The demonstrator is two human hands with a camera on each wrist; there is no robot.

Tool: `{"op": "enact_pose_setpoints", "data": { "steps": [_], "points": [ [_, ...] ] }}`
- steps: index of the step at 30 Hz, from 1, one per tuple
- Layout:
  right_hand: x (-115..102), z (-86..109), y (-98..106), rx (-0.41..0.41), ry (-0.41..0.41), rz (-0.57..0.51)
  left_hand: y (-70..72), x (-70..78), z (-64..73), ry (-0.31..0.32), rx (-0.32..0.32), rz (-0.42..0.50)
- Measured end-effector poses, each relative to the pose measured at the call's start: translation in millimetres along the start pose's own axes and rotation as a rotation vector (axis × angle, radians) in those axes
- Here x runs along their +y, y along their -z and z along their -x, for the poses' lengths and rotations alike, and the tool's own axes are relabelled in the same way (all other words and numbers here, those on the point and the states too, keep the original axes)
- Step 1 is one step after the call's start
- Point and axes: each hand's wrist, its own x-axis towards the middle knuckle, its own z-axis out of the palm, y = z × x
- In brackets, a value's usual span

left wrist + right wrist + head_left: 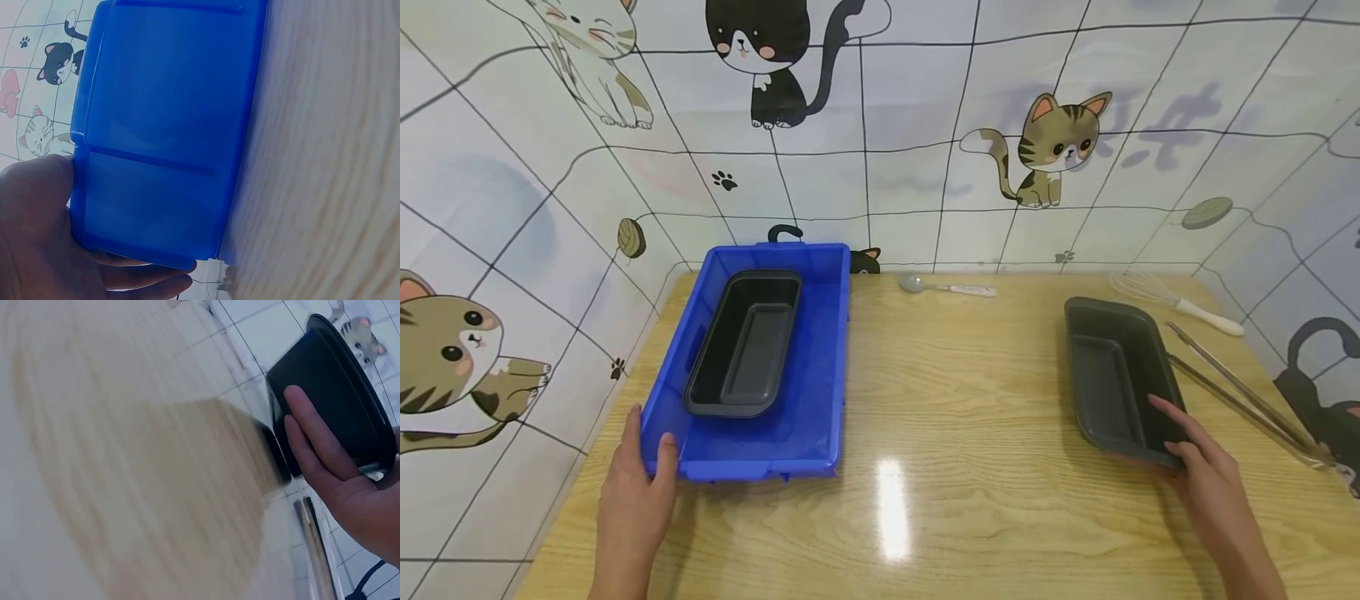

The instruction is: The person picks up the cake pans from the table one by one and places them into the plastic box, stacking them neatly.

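At the near-left corner of a blue plastic tray (811, 367), my left hand (634, 508) grips the rim, thumb on the near side and fingers along the outer left wall. Inside that tray, toward its left, lies a dark grey loaf pan (756, 354). My right hand (1213, 487) holds a second dark loaf pan (1101, 367) by its near-right corner. The thumb and index finger show at the rim in the head view. In the right wrist view two fingers lie along the outside of this pan (337, 400), which is tilted close to the tabletop.
A small spoon (913, 284) with a pale handle lies at the back of the wooden table (955, 400). On the right are a white-handled whisk (1206, 315) and long metal tongs (1240, 400), beside the held pan. Cat-patterned sheets stand along the table's back and sides.
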Motion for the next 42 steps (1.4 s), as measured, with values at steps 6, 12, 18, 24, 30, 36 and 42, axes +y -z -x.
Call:
{"op": "enact_pose_setpoints", "data": {
  "steps": [6, 12, 18, 24, 30, 36, 42],
  "points": [
    [-5, -1.9, -17, 0.044, 0.017, 0.045, 0.3, 0.0, 0.8, 0.01, -0.012, 0.001],
    [-13, -8.8, -42, 0.088, 0.073, 0.136, 0.9, 0.1, 1.2, 0.006, -0.012, -0.002],
    [-21, -16.9, -73, 0.093, 0.079, 0.232, 2.3, 1.8, 0.4, 0.001, -0.012, -0.008],
    [-28, -31.9, -110, 0.048, 0.094, 0.307, 3.8, -0.2, 0.8, 0.007, -0.025, -0.011],
    [-33, -46.3, -141, 0.049, 0.077, 0.318, 3.8, -1.7, 0.4, 0.014, -0.042, -0.041],
    [-37, -58.5, -171, 0.034, 0.071, 0.298, 3.6, -1.6, 1.3, 0.012, -0.034, -0.043],
    [-40, -67.5, -205, -0.001, 0.027, 0.303, 3.0, 1.0, 0.5, 0.019, -0.04, -0.048]
  ]
}}
